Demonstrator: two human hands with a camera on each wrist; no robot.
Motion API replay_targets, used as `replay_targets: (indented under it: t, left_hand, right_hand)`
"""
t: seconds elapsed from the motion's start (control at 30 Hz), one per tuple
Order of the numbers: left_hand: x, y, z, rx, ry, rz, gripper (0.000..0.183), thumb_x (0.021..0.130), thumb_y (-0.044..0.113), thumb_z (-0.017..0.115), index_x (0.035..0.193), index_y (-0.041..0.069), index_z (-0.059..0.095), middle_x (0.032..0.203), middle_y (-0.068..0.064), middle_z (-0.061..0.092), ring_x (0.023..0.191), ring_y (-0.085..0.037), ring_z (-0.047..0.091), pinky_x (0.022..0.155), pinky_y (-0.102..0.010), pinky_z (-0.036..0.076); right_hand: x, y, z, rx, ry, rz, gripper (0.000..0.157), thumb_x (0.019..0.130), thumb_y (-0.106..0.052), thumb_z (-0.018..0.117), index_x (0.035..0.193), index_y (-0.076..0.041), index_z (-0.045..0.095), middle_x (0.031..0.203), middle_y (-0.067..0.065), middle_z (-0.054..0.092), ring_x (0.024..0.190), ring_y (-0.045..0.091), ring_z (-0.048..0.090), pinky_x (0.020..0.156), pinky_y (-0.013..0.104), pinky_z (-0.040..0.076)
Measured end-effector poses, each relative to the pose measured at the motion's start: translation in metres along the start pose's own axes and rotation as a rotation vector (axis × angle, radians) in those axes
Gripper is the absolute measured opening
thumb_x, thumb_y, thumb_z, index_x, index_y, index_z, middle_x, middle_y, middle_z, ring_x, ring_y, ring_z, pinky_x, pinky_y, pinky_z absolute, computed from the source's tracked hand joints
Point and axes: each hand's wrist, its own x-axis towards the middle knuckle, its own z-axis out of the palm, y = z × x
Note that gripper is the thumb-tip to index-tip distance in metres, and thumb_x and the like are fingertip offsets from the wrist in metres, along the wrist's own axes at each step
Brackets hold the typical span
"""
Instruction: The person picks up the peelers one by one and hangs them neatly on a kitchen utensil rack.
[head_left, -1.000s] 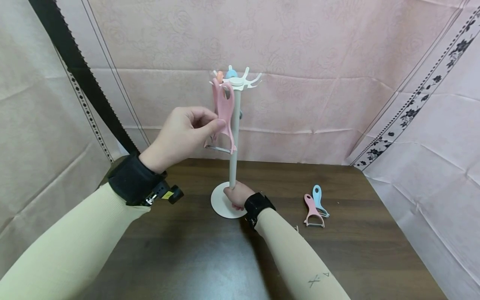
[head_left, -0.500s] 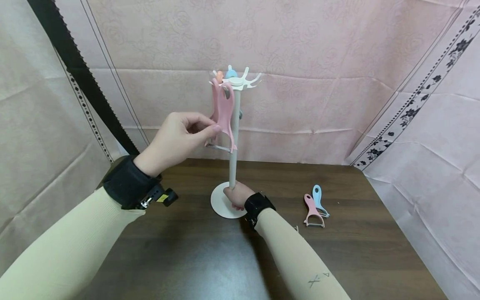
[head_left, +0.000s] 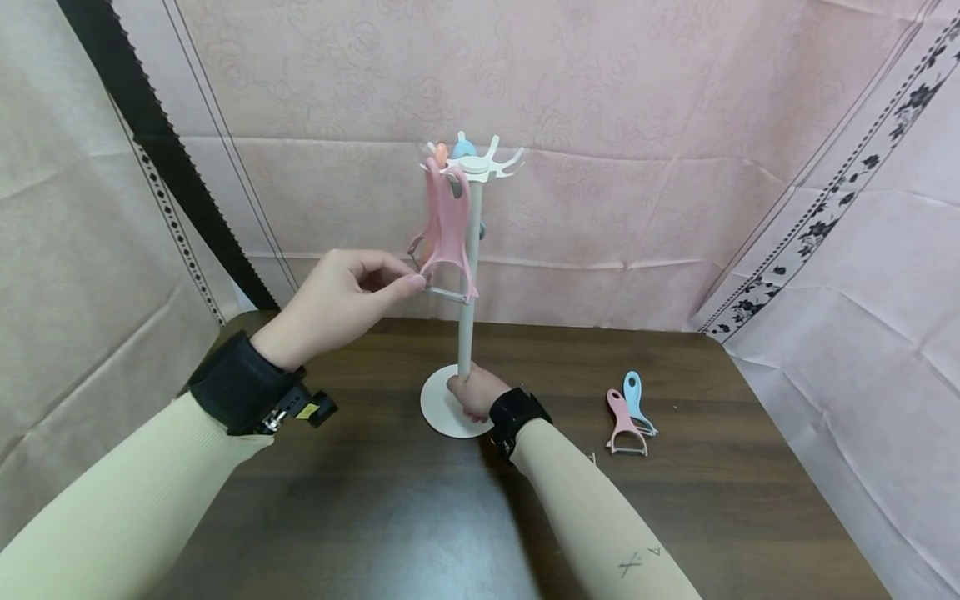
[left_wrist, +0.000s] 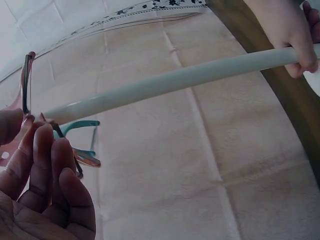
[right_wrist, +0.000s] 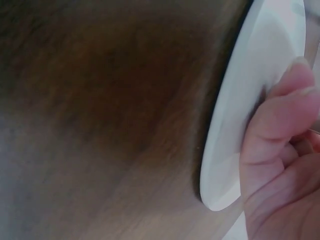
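Head view: at the left, the left hand (head_left: 341,292) is raised beside the stand, its wrist wrapped in a black band (head_left: 243,383); the lower left corner of the front pink peeler (head_left: 452,221) is pinched between thumb and fingertips, and in the left wrist view the remaining fingers are seen curled close together; the peeler is hung by its handle loop from the white hook stand (head_left: 466,337), its blade held low, just left of the pole; behind it a second pink peeler (head_left: 432,204) is hung, partly covered; next on the hooks an orange handle (head_left: 441,153) and a blue handle (head_left: 463,149) are carried, while bare prongs are shown at the right; in the left wrist view a teal peeler (left_wrist: 85,123) is seen beyond the fingers; the round base (head_left: 441,404) is set flat on the wooden table (head_left: 360,508); the foot of the pole is gripped by the right hand (head_left: 480,390), its fingers curled there and partly hidden; farther right, a pink peeler on the table (head_left: 619,410) is laid beside a light blue peeler (head_left: 633,392), the two partly overlapped.
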Motion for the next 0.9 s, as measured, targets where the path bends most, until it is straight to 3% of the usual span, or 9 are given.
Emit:
replay_targets:
  t: [0.27,0.5,0.7,0.9]
  left_hand:
    - [-0.016,-0.025,0.007,0.011,-0.045,-0.047,0.023,0.092,0.038,0.066,0.098,0.017,0.074,0.084,0.0,0.066,0.076,-0.019,0.053,0.064,-0.032,0.044]
    - [-0.022,-0.06,0.027,0.026,-0.156,-0.093,0.026,0.09,0.046,0.065,0.094,0.022,0.073,0.082,0.003,0.066,0.077,-0.021,0.055,0.066,-0.038,0.047]
    - [-0.026,-0.088,0.046,0.049,-0.222,-0.147,0.023,0.091,0.046,0.064,0.092,0.024,0.072,0.083,0.004,0.066,0.079,-0.02,0.056,0.067,-0.037,0.048]
    - [-0.028,-0.106,0.062,0.046,-0.267,-0.178,0.022,0.092,0.041,0.064,0.095,0.02,0.072,0.086,0.001,0.065,0.079,-0.019,0.055,0.068,-0.036,0.047]
  right_hand:
    - [-0.012,0.009,0.0,0.045,0.018,-0.129,0.033,0.097,-0.028,0.058,0.115,-0.005,0.041,0.067,0.006,0.052,0.051,0.017,0.051,0.047,0.031,0.045]
    - [-0.035,0.014,-0.009,0.044,-0.002,-0.142,0.033,0.095,-0.022,0.062,0.117,-0.003,0.045,0.081,0.009,0.06,0.065,0.017,0.06,0.06,0.032,0.052]
    - [-0.051,0.026,-0.031,0.029,-0.017,-0.141,0.037,0.097,-0.021,0.059,0.126,-0.001,0.046,0.092,0.012,0.057,0.078,0.024,0.065,0.068,0.035,0.055]
    - [-0.073,0.045,-0.069,-0.002,0.041,-0.112,0.035,0.096,-0.019,0.061,0.124,-0.002,0.05,0.099,0.012,0.057,0.086,0.026,0.063,0.069,0.034,0.055]
